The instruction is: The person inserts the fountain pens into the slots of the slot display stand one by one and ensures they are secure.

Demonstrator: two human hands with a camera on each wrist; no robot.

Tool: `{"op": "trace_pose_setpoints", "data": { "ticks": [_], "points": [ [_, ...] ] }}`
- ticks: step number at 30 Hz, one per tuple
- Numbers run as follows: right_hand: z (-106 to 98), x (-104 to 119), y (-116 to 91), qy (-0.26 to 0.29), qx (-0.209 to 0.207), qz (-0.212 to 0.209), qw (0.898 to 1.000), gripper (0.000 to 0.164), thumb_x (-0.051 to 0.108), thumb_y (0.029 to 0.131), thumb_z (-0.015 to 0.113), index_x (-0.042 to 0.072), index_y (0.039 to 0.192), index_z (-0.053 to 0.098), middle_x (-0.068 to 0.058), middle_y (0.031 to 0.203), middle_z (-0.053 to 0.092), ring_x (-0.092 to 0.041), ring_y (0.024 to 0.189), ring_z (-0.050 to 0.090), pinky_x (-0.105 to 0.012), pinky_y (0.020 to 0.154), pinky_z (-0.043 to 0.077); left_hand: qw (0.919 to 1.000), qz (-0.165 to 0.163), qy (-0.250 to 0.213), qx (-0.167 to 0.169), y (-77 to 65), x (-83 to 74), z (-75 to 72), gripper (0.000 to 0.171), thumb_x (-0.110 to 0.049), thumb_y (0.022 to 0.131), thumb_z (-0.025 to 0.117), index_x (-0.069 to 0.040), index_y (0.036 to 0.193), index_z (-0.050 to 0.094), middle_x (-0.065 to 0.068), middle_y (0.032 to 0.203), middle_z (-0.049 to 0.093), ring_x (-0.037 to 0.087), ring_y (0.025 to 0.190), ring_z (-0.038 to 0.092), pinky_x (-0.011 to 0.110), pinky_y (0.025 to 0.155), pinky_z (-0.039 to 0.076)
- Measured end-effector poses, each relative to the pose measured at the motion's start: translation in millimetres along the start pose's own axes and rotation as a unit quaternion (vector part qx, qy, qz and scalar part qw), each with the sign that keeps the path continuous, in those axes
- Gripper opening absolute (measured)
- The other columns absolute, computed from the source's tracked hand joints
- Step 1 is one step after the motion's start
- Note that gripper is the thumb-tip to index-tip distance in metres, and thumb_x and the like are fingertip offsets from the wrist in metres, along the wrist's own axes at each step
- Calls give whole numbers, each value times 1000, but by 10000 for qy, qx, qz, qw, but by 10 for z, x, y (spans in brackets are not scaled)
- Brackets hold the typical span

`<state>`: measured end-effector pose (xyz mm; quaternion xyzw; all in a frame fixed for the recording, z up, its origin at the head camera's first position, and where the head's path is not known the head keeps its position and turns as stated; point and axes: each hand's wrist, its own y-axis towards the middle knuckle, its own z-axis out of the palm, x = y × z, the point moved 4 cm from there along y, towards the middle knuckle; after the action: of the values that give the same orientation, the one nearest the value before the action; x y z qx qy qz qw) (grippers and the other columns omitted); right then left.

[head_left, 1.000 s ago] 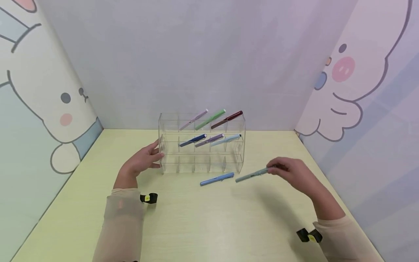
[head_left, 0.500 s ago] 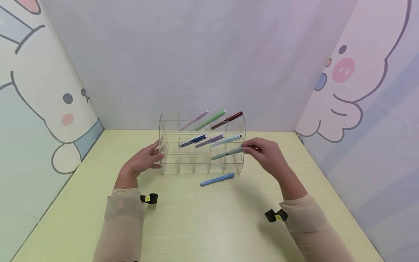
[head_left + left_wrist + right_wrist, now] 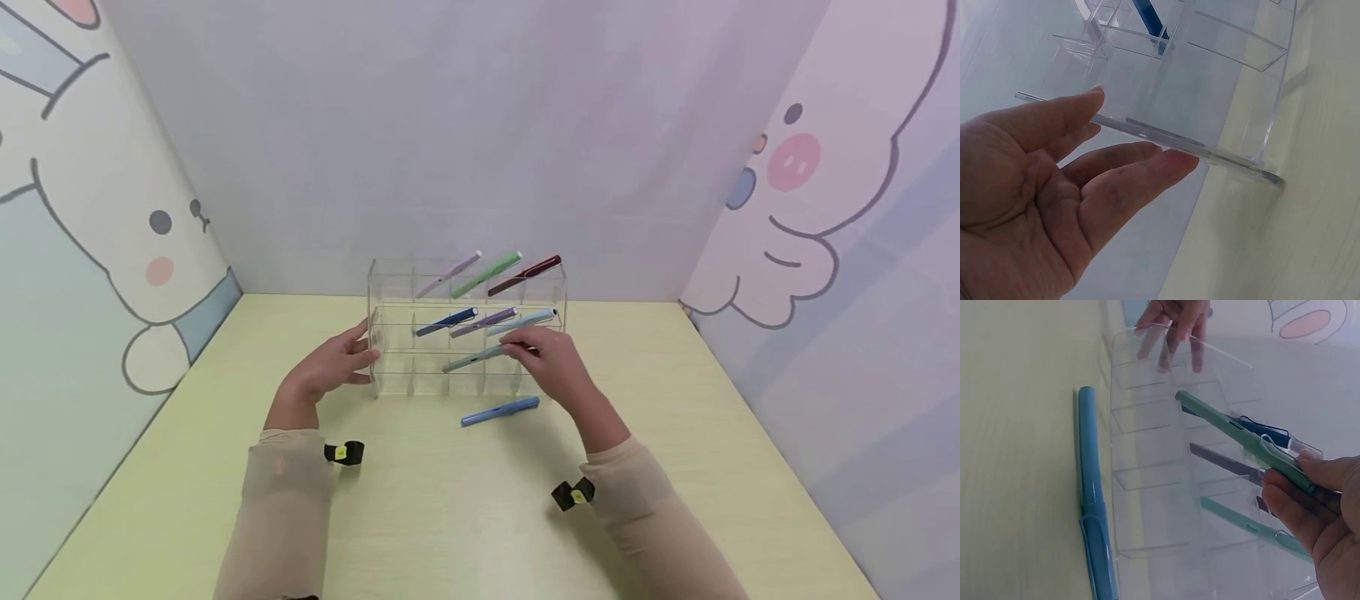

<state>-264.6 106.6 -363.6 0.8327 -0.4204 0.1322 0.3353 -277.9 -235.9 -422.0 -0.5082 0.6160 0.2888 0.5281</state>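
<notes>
My right hand pinches a grey-green pen by its capped end. The pen slants in front of the lower tiers of a clear acrylic pen rack; in the right wrist view the green pen has its clip side up. My left hand touches the rack's left side, fingers spread and fairly straight; its fingertips lie against the clear side panel in the left wrist view. A blue pen lies on the table before the rack.
Pink, green and dark red pens lean in the top tier. Navy, purple and pale blue pens fill slots in the middle tier. Printed curtains enclose the pale wood table.
The right hand has carried the grey-green pen left and up from the right of the table to the rack's front. The left hand has stayed at the rack's side.
</notes>
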Motion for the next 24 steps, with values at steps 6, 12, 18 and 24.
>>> {"op": "trace_pose_setpoints", "data": {
  "ticks": [6,12,18,24],
  "points": [
    [224,-7,39,-34,339,85,9994,19,23,97,63,13,107,75,-1,104,73,-16,93,69,-34,78,60,10000,9,-27,-5,2,-2,3,72,-20,104,52,-44,155,8,16,160,26,42,133,47,48,99,52],
    [394,1,87,-23,686,253,9973,19,23,97,63,15,108,75,1,105,72,-15,94,68,-33,80,59,10000,-31,5,-20,4,-9,6,73,-19,104,51,-38,158,5,17,161,24,42,134,45,48,98,53],
    [515,51,138,-242,972,131,9949,21,24,98,62,14,111,75,1,106,73,-15,94,68,-33,80,58,10000,-7,-35,-9,8,-7,5,73,-19,104,51,-40,157,7,18,160,25,42,135,44,47,98,53],
    [594,76,193,-393,1070,39,9935,23,25,98,61,15,113,74,1,108,72,-14,96,68,-32,81,57,10000,36,-45,19,11,-4,0,73,-19,104,51,-37,158,5,18,160,25,42,134,45,47,98,53]
  ]
}}
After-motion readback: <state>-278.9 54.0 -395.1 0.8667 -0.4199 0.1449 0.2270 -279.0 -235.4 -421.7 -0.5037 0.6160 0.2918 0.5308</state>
